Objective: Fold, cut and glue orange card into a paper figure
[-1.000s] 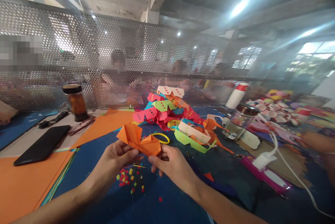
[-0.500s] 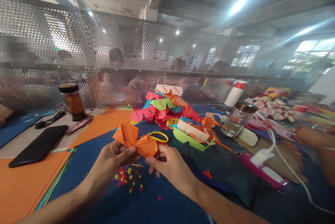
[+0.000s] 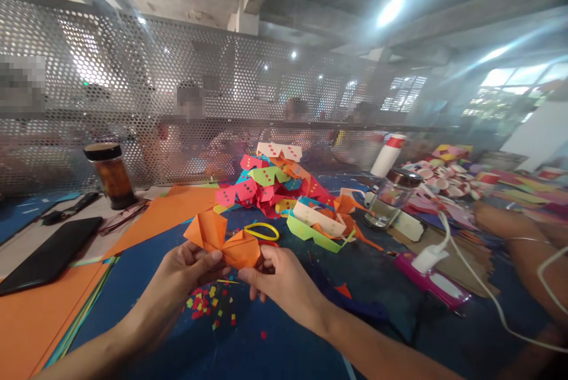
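Observation:
Between my two hands is a folded piece of orange paper [image 3: 240,248], creased into two rounded lobes joined at a narrow middle. My left hand [image 3: 191,263] pinches its left lobe and middle between thumb and fingers. At the right edge, my right hand [image 3: 276,273] grips the other lobe, thumb in front. Just beyond the paper lie yellow-handled scissors [image 3: 262,231], partly hidden. Small red, yellow and green paper bits [image 3: 208,303] are scattered on the blue table [image 3: 266,356] below my hands. Behind the scissors rises a pile of folded paper glasses [image 3: 266,190] with coloured dots.
To the left are a black phone [image 3: 48,254], orange sheets [image 3: 48,315] and a jar of dark drink [image 3: 110,176]. On the right stand a glass jar [image 3: 393,199], a white bottle [image 3: 387,156] and a pink power strip [image 3: 430,284] with a cable. Another person's arm [image 3: 523,244] reaches in there.
The view has turned slightly right, so everything sits a little further left. Both hands keep hold of the orange paper in nearly the same pose. The other person's arm shows more at right.

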A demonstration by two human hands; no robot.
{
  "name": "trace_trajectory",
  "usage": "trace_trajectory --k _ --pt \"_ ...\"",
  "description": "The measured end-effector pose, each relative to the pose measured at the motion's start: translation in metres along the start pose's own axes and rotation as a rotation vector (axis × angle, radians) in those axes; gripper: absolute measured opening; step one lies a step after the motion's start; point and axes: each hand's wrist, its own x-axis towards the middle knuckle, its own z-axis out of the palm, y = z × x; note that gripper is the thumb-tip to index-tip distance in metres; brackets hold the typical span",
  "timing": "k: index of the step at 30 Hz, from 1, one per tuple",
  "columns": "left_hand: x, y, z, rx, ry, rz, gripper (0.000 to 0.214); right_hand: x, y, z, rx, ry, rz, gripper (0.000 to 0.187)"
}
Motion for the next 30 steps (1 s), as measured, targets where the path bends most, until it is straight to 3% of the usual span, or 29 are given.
trace_trajectory --k 11,18,25,30 --pt "0.004 -0.007 -0.005 0.000 -0.024 0.019 0.033 -0.001 -0.002 0.001 0.002 0.001 -0.012 0.006" --pt "0.005 -0.003 -0.004 -0.045 0.003 -0.002 0.029 0.000 -0.005 -0.001 0.045 -0.036 -0.035 0.024" --pt "0.004 -0.009 -0.005 -0.014 -0.055 0.007 0.028 -0.002 -0.005 0.001 -0.046 0.013 -0.015 0.018" --pt "0.006 -0.013 -0.010 0.006 -0.033 0.008 0.031 -0.001 -0.001 0.002 0.011 -0.016 0.006 0.019"
